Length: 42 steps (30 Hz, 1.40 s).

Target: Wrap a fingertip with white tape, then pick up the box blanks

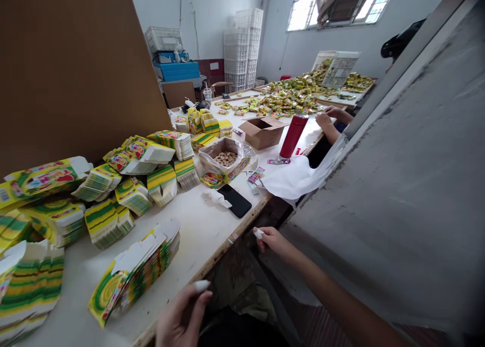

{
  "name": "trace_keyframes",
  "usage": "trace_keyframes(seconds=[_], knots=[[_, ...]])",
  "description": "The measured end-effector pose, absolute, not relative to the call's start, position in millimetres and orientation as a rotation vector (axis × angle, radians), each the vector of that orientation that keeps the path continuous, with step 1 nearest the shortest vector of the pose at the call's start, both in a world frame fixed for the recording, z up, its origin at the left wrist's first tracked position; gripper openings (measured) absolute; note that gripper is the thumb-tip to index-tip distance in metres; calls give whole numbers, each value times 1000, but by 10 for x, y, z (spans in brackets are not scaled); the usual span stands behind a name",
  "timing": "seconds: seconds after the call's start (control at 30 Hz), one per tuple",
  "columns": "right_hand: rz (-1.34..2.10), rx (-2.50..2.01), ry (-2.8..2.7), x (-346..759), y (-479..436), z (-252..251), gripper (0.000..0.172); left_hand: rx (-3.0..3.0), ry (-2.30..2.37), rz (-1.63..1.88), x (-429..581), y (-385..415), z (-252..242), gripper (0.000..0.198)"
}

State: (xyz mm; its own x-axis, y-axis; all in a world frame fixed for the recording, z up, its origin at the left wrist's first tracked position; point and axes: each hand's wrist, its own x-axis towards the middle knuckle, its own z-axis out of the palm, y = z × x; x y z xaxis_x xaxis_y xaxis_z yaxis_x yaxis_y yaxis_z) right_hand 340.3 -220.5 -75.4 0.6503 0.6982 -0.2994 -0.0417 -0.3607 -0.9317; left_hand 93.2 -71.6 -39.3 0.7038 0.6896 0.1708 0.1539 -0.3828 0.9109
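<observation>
My left hand (184,316) is low in the view beside the table's front edge. Its fingers are loosely bent, with a small gap between thumb and index finger and nothing between them. A white cover wraps the index fingertip. My right hand (271,239) is off the table edge, to the right, its fingers curled in and a similar white wrap on a fingertip; no held object shows. Nearest my left hand, a fanned stack of flat yellow-green printed cartons (140,271) lies on the white table (197,241). A black phone (235,201) with crumpled tissue (219,198) lies beyond my right hand.
More carton stacks (106,220) line the left side. An open printed box (227,167) holds small brown pieces. Behind it are a cardboard box (263,134), a red flask (293,136) and piled packets (291,97). Another person's hands (331,118) show beyond the grey wall (397,185) at right.
</observation>
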Motion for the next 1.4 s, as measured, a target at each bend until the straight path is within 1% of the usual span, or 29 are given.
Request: trace_keyframes(seconds=[0.07,0.17,0.3,0.43,0.6,0.83,1.03,1.23,1.4], knots=[[697,-1790,-569,3261,-2130,-610,56,1854,499,503,1237,-830,-295,25],[471,-1831,-645,3071,-2056,-412,49,1745,417,319,1616,-952,-204,27],[207,-1947,-909,2952,-2037,-290,40,1651,441,334,1849,-1038,-216,26],[164,-1981,-957,2927,-2032,-295,38,1599,459,345,1853,-1062,-259,26],[265,-1922,-868,2881,-2010,-263,42,1688,441,402,1815,-1058,-253,22],[396,-1845,-801,2835,-2000,-296,42,2084,478,570,1813,-1030,-283,13],[847,-1528,-564,2759,-1948,-347,40,2550,457,871,1849,-938,-309,12],[994,-1254,-346,2690,-1944,-311,39,2651,434,937,1869,-909,-293,10],[1101,-932,-210,2662,-2003,-294,32,2626,402,952,1882,-945,-237,10]])
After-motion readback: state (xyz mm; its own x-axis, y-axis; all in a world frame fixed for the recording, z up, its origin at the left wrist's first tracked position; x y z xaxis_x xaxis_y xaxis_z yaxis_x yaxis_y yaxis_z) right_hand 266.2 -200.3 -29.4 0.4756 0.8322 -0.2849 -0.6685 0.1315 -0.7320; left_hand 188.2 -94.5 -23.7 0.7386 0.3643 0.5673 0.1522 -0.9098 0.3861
